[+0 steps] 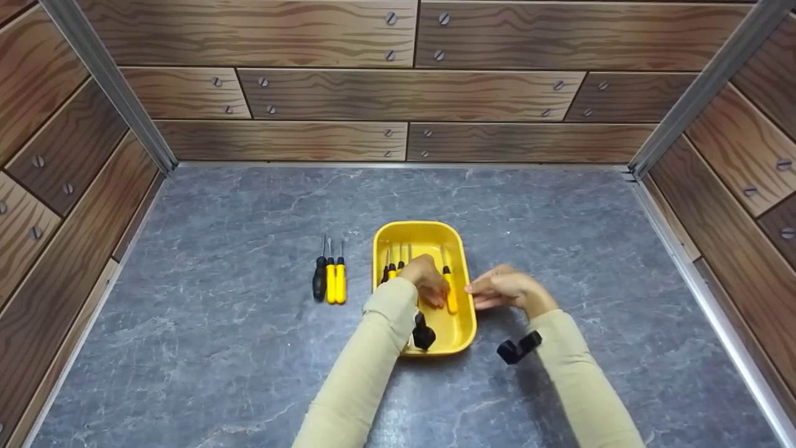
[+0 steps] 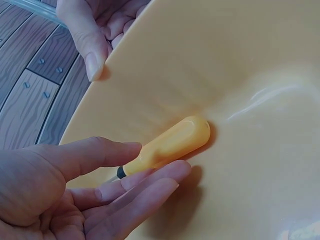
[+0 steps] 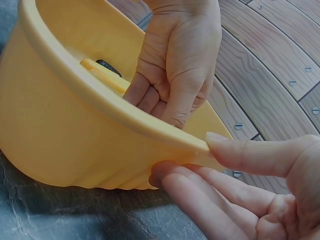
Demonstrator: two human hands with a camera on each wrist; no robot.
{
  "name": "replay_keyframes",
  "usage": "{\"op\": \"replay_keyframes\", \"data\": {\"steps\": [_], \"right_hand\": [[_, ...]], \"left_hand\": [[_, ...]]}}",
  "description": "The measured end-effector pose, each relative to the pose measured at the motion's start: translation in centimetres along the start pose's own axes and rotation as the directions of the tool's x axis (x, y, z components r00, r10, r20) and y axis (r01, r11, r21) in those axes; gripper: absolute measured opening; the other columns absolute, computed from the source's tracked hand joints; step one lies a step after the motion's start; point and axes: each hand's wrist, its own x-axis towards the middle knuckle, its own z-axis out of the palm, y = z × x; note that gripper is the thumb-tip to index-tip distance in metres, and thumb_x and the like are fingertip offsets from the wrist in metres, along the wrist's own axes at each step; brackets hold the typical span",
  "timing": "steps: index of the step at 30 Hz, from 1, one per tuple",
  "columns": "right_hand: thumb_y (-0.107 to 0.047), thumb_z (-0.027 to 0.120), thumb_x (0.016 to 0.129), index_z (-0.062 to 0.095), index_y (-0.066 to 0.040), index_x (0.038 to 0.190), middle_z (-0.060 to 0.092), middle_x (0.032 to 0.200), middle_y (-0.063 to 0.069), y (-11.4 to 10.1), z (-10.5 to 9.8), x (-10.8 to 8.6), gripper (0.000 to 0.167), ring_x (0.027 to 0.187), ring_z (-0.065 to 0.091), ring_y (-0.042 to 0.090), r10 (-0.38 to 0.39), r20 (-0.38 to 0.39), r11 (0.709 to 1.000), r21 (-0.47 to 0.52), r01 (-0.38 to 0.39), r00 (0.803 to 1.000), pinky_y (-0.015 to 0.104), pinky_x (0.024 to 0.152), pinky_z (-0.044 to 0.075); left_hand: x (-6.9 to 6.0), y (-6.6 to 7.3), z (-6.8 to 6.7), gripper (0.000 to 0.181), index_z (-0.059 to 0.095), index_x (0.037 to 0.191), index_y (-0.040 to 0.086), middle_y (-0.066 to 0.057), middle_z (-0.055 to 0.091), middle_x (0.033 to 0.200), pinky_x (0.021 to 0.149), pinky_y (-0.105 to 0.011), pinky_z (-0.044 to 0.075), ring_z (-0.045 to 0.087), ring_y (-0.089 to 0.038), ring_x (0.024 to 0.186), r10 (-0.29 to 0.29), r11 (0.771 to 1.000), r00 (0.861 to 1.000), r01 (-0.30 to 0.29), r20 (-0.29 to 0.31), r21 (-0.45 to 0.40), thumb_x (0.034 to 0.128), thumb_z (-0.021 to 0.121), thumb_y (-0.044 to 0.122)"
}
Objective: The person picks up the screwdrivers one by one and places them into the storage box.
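Note:
My left hand reaches into a yellow tray. In the left wrist view, its thumb and fingers pinch the yellow handle of a screwdriver near the black collar. That screwdriver lies along the tray's right side, shaft pointing away from me. Outside the tray's right wall is my right hand. In the right wrist view, its thumb presses on the rim and its fingers lie under it against the outer wall, so it grips the tray. Several more screwdrivers lie at the tray's left side, partly hidden by my left hand.
Left of the tray, a black screwdriver and two yellow screwdrivers lie side by side on the grey marbled surface. Wood-patterned walls with metal edging enclose the back and sides.

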Motion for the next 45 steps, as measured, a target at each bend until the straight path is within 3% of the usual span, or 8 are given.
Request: {"op": "replay_keyframes", "data": {"steps": [8, 14, 17, 19, 23, 30, 38, 45], "right_hand": [[-0.005, 0.066, 0.087, 0.061, 0.013, 0.112, 0.073, 0.073, 0.0, 0.0, 0.1, 0.0, 0.031, 0.066, 0.07, 0.008, -0.005, 0.009, 1.0, 0.008, 0.005, 1.0, 0.023, 0.07, 0.062], [-0.005, 0.066, 0.087, 0.061, 0.012, 0.11, 0.073, 0.071, 0.001, -0.1, 0.1, -0.1, 0.029, 0.065, 0.071, 0.009, -0.001, 0.0, 1.0, 0.011, 0.001, 1.0, 0.024, 0.068, 0.063], [-0.005, 0.066, 0.087, 0.059, 0.014, 0.113, 0.073, 0.071, 0.0, -0.1, 0.1, -0.1, 0.033, 0.065, 0.071, 0.01, 0.0, -0.003, 1.0, 0.011, 0.0, 1.0, 0.024, 0.069, 0.063], [-0.006, 0.067, 0.087, 0.059, 0.014, 0.114, 0.073, 0.071, 0.0, -0.1, 0.0, 0.0, 0.035, 0.065, 0.071, 0.01, -0.001, -0.003, 1.0, 0.01, 0.001, 1.0, 0.024, 0.069, 0.063], [-0.006, 0.068, 0.086, 0.058, 0.014, 0.116, 0.074, 0.072, 0.001, 0.0, 0.0, 0.0, 0.037, 0.066, 0.071, 0.01, 0.0, -0.005, 1.0, 0.012, 0.001, 1.0, 0.025, 0.07, 0.063], [-0.006, 0.068, 0.086, 0.058, 0.015, 0.115, 0.074, 0.072, 0.001, 0.1, 0.0, 0.1, 0.037, 0.067, 0.072, 0.01, -0.002, -0.002, 1.0, 0.014, 0.002, 1.0, 0.026, 0.07, 0.063], [-0.005, 0.067, 0.087, 0.064, 0.006, 0.101, 0.073, 0.07, 0.001, 0.1, -0.2, 0.1, 0.018, 0.066, 0.071, 0.01, -0.007, 0.034, 0.999, 0.047, 0.005, 0.999, 0.024, 0.069, 0.063], [-0.005, 0.067, 0.087, 0.06, 0.012, 0.109, 0.073, 0.071, 0.0, 0.2, -0.2, 0.1, 0.029, 0.067, 0.071, 0.009, -0.013, 0.036, 0.999, 0.034, 0.012, 0.999, 0.024, 0.07, 0.063]], "left_hand": [[0.0, -0.1, -0.2, 0.023, 0.065, 0.101, -0.014, -0.029, 0.067, 0.105, 0.078, -0.032, 0.062, 0.057, -0.012, 0.041, 0.003, 1.0, 1.0, -0.003, 0.027, -0.004, 0.0897, 0.062, 0.006], [-0.3, 0.0, -0.3, 0.021, 0.065, 0.101, -0.012, -0.029, 0.068, 0.102, 0.077, -0.033, 0.062, 0.058, -0.013, 0.042, 0.013, 1.0, 1.0, -0.013, 0.01, -0.015, 0.0894, 0.062, 0.006], [-0.3, 0.1, -0.3, 0.017, 0.066, 0.095, -0.01, -0.027, 0.072, 0.093, 0.074, -0.032, 0.063, 0.059, -0.012, 0.042, 0.019, 1.0, 1.0, -0.019, -0.014, -0.009, 0.0888, 0.063, 0.006], [-0.4, 0.1, -0.3, 0.014, 0.065, 0.089, -0.008, -0.023, 0.073, 0.079, 0.073, -0.032, 0.063, 0.058, -0.012, 0.043, 0.025, 1.0, 0.999, -0.025, -0.027, -0.009, 0.0883, 0.064, 0.006], [-0.6, 0.2, -0.5, 0.011, 0.062, 0.08, -0.004, -0.012, 0.068, 0.058, 0.071, -0.031, 0.063, 0.058, -0.013, 0.043, 0.043, 0.999, 0.998, -0.044, -0.046, -0.011, 0.0875, 0.064, 0.005], [-1.1, 0.5, -0.6, 0.013, 0.065, 0.087, -0.004, -0.023, 0.073, 0.093, 0.077, -0.032, 0.063, 0.065, -0.015, 0.051, 0.061, 0.997, 0.994, -0.057, -0.088, 0.051, 0.0877, 0.066, 0.009], [-1.7, 1.2, -0.7, 0.013, 0.065, 0.085, -0.002, -0.022, 0.073, 0.093, 0.083, -0.036, 0.061, 0.075, -0.026, 0.083, 0.069, 0.997, 0.991, -0.064, -0.118, 0.05, 0.0871, 0.067, 0.011], [-2.2, 1.1, -1.1, 0.016, 0.067, 0.089, -0.006, -0.024, 0.073, 0.094, 0.082, -0.038, 0.061, 0.075, -0.026, 0.08, 0.116, 0.993, 0.986, -0.113, -0.12, 0.029, 0.0867, 0.067, 0.009]]}}
